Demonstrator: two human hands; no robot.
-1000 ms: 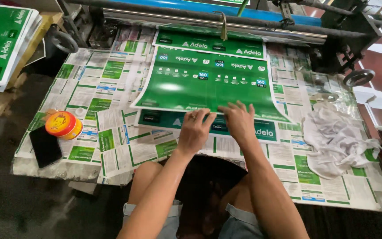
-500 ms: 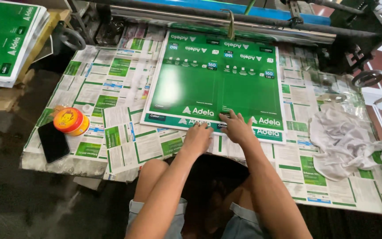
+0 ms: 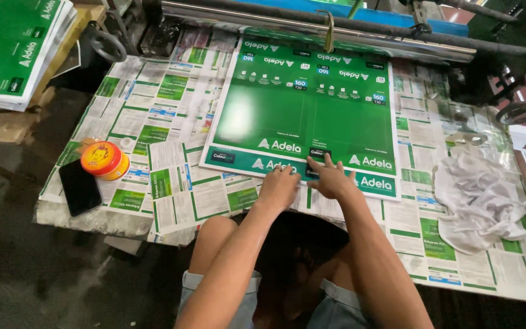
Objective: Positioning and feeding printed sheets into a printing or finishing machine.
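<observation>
Left hand (image 3: 279,186) flat, fingers together, pressing near edge of green printed sheet (image 3: 302,116). Right hand (image 3: 330,180) beside it, almost touching, fingers spread on same edge; nothing pinched. Sheet lies flat on table covered in paper sheets (image 3: 171,152), far edge under machine's metal roller (image 3: 312,21). Left: round orange tin (image 3: 105,159) beside black phone (image 3: 80,186). Right: crumpled white rag (image 3: 479,198). Stack of green sheets (image 3: 13,49) at far left.

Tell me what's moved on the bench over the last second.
The green printed sheet now lies flatter and squarer; both hands, left hand and right hand, stay pressed on its near edge. The round tin, phone and white rag have not shifted.
</observation>
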